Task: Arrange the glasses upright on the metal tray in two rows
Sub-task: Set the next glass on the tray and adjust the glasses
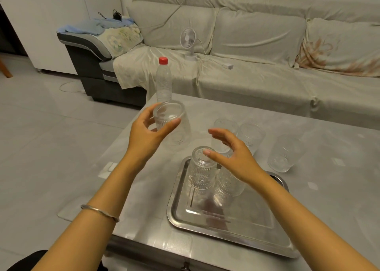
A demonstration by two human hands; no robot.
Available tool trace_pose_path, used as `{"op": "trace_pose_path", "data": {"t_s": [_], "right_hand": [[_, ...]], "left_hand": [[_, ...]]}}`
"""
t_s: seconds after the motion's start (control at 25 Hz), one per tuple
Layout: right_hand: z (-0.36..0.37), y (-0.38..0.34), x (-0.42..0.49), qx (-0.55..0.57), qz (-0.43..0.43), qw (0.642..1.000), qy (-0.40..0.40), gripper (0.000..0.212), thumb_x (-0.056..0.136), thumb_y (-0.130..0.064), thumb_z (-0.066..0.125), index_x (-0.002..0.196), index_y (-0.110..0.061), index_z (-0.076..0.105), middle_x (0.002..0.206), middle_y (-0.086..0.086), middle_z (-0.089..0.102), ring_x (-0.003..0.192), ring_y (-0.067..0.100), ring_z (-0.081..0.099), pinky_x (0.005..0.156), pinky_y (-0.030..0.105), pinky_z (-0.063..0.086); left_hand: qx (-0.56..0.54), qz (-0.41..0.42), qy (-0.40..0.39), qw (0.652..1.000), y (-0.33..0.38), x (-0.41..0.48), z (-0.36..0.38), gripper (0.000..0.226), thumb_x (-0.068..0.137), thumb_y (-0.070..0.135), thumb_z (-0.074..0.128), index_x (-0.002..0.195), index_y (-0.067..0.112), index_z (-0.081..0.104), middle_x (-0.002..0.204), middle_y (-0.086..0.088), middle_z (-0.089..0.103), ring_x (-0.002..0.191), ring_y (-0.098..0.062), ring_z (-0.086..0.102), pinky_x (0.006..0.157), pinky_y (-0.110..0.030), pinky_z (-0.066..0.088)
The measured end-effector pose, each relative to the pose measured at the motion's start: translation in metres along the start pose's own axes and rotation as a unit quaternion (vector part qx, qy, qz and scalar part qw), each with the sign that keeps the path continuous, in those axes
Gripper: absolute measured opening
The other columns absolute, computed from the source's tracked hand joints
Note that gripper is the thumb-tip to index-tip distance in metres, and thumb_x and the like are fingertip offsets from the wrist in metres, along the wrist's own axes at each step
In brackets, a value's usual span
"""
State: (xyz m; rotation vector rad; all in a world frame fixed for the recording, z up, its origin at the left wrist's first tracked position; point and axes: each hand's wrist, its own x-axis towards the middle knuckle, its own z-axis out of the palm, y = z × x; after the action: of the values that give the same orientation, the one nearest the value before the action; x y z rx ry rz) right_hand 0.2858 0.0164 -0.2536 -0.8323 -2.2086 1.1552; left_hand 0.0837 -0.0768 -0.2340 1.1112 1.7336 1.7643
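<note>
Head view shows your left hand (150, 135) lifted above the surface (320, 198), its grip closed around a ribbed glass (169, 116) by the side wall, mouth facing up toward you. Your right hand (232, 155) hangs open and empty over the metal tray (226, 219), fingers spread just above two glasses (202, 169) that stand at the tray's far end. Three more glasses (284, 152) wait on the surface beyond and to the right of the tray. These look rigid, smooth and breakable, so I'd judge a firm wrap around the ribbed middle safer than pinching the rim. Set the held one down gently beside the pair, clear of their walls, because glass knocking glass could chip.
</note>
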Motion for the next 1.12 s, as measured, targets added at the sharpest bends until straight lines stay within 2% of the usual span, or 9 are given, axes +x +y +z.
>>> {"op": "trace_pose_path", "data": {"t_s": [0.08, 0.2, 0.32, 0.6, 0.72, 0.8, 0.92, 1.0, 1.12], "right_hand": [[-0.007, -0.017, 0.000, 0.039, -0.025, 0.999, 0.015, 0.069, 0.070, -0.058, 0.069, 0.131, -0.036, 0.046, 0.138, -0.013, 0.051, 0.128, 0.002, 0.047, 0.109, 0.026, 0.037], [-0.023, -0.034, -0.008, 0.110, -0.044, 0.992, 0.031, 0.069, 0.067, -0.050, 0.074, 0.130, -0.034, 0.049, 0.136, -0.010, 0.056, 0.126, 0.007, 0.053, 0.108, 0.033, 0.042], [-0.043, -0.035, -0.026, 0.119, -0.035, 0.991, 0.039, 0.073, 0.066, -0.044, 0.076, 0.132, -0.028, 0.050, 0.130, -0.008, 0.061, 0.120, 0.009, 0.059, 0.101, 0.037, 0.049], [-0.085, 0.001, -0.074, 0.135, 0.027, 0.988, 0.073, 0.069, 0.066, -0.028, 0.083, 0.127, -0.031, 0.051, 0.124, -0.003, 0.066, 0.112, 0.014, 0.065, 0.090, 0.037, 0.056], [-0.089, 0.021, -0.085, 0.134, 0.052, 0.981, 0.132, 0.074, 0.061, -0.032, 0.083, 0.128, -0.026, 0.051, 0.126, -0.003, 0.064, 0.112, 0.012, 0.064, 0.095, 0.038, 0.054], [-0.091, 0.035, -0.090, 0.128, 0.072, 0.974, 0.171, 0.077, 0.057, -0.035, 0.082, 0.125, -0.027, 0.049, 0.128, -0.004, 0.060, 0.114, 0.012, 0.062, 0.097, 0.034, 0.053], [-0.090, 0.054, -0.092, 0.104, 0.087, 0.972, 0.194, 0.073, 0.056, -0.034, 0.082, 0.119, -0.033, 0.045, 0.129, -0.004, 0.056, 0.118, 0.014, 0.058, 0.092, 0.021, 0.052], [-0.085, 0.070, -0.094, 0.080, 0.097, 0.971, 0.202, 0.079, 0.056, -0.036, 0.084, 0.122, -0.032, 0.042, 0.131, -0.004, 0.053, 0.122, 0.016, 0.054, 0.099, 0.026, 0.047], [-0.073, 0.090, -0.095, 0.053, 0.110, 0.973, 0.197, 0.084, 0.060, -0.031, 0.087, 0.128, -0.031, 0.039, 0.133, -0.007, 0.051, 0.123, 0.015, 0.052, 0.104, 0.034, 0.045]], "left_hand": [[-0.012, 0.022, -0.060, 0.998, 0.029, -0.002, 0.010, 0.048, 0.067, 0.052, 0.070, 0.111, 0.044, 0.053, 0.115, 0.021, 0.059, 0.107, 0.004, 0.054, 0.077, -0.011, 0.046], [-0.013, 0.028, -0.133, 0.991, 0.048, -0.010, 0.035, 0.061, 0.063, 0.059, 0.070, 0.119, 0.036, 0.058, 0.120, 0.013, 0.064, 0.115, -0.004, 0.056, 0.092, -0.026, 0.046], [-0.016, 0.025, -0.179, 0.983, 0.053, -0.022, 0.065, 0.060, 0.061, 0.061, 0.066, 0.116, 0.038, 0.061, 0.119, 0.012, 0.065, 0.113, -0.004, 0.056, 0.091, -0.025, 0.047], [0.013, 0.022, -0.298, 0.954, 0.040, -0.033, 0.132, 0.060, 0.067, 0.062, 0.068, 0.121, 0.038, 0.058, 0.130, 0.007, 0.057, 0.120, -0.007, 0.052, 0.092, -0.024, 0.047], [0.056, 0.022, -0.264, 0.963, 0.015, -0.027, 0.137, 0.055, 0.079, 0.058, 0.052, 0.127, 0.031, 0.056, 0.133, 0.010, 0.054, 0.123, -0.008, 0.048, 0.105, -0.035, 0.042], [0.160, 0.029, -0.218, 0.962, -0.012, -0.022, 0.129, 0.056, 0.080, 0.062, 0.049, 0.126, 0.031, 0.056, 0.132, 0.011, 0.055, 0.125, -0.009, 0.047, 0.110, -0.042, 0.036], [0.372, 0.065, -0.230, 0.897, -0.038, -0.022, 0.116, 0.072, 0.070, 0.076, 0.048, 0.129, 0.036, 0.050, 0.140, 0.007, 0.050, 0.138, -0.019, 0.033, 0.116, -0.050, 0.018], [0.402, 0.079, -0.238, 0.880, -0.041, -0.022, 0.115, 0.083, 0.062, 0.084, 0.042, 0.131, 0.038, 0.048, 0.143, 0.007, 0.047, 0.141, -0.019, 0.028, 0.118, -0.052, 0.007], [0.408, 0.092, -0.233, 0.878, -0.041, -0.022, 0.118, 0.084, 0.059, 0.088, 0.039, 0.126, 0.040, 0.052, 0.139, 0.009, 0.053, 0.138, -0.016, 0.035, 0.118, -0.051, 0.006]]}}
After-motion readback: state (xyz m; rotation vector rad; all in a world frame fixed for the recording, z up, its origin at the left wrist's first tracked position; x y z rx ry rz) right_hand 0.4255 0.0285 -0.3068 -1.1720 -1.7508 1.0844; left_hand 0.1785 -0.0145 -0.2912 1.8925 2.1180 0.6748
